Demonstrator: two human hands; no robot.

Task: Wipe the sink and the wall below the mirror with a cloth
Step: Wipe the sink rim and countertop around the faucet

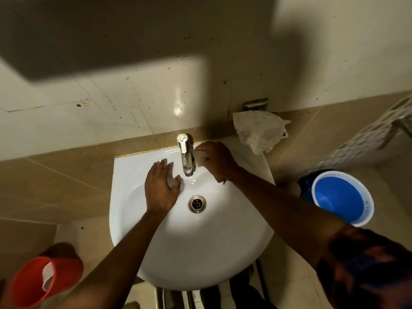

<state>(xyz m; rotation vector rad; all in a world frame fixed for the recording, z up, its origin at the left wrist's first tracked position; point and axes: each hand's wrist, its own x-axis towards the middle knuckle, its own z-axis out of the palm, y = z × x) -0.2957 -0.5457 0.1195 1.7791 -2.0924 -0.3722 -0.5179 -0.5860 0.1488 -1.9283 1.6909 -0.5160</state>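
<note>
A white sink (189, 253) fills the middle of the view, with a chrome tap (185, 152) at its back and a metal drain (197, 204) in the bowl. My right hand (215, 158) grips a small pale cloth (200, 158) against the sink's back rim, just right of the tap. My left hand (161, 188) lies flat with straight fingers on the inner slope of the bowl, left of the tap. The tiled wall (138, 101) above the sink is speckled with dark spots. The mirror (89, 30) is a blurred dark area at the top.
A crumpled white plastic bag (259, 130) hangs at the wall right of the sink, below a metal holder (256, 104). A blue bucket (341, 198) stands on the floor to the right. A red bucket (42, 282) with a pale cloth inside stands at the lower left.
</note>
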